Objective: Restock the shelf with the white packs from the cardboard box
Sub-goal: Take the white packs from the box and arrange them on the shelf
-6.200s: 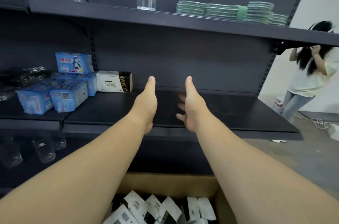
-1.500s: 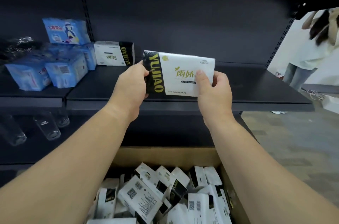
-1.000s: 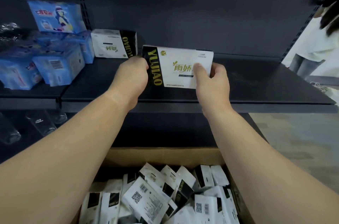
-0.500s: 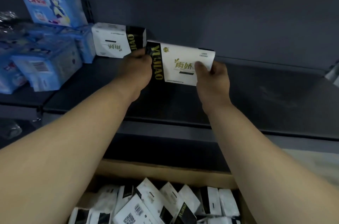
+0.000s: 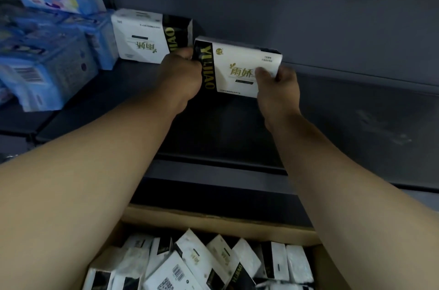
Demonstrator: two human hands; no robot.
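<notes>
White pack (image 5: pixel 240 68), black-gold band

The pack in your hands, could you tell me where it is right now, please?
In the head view, the pack is held over the shelf between the left hand and right hand, just right of the shelved pack.
</notes>
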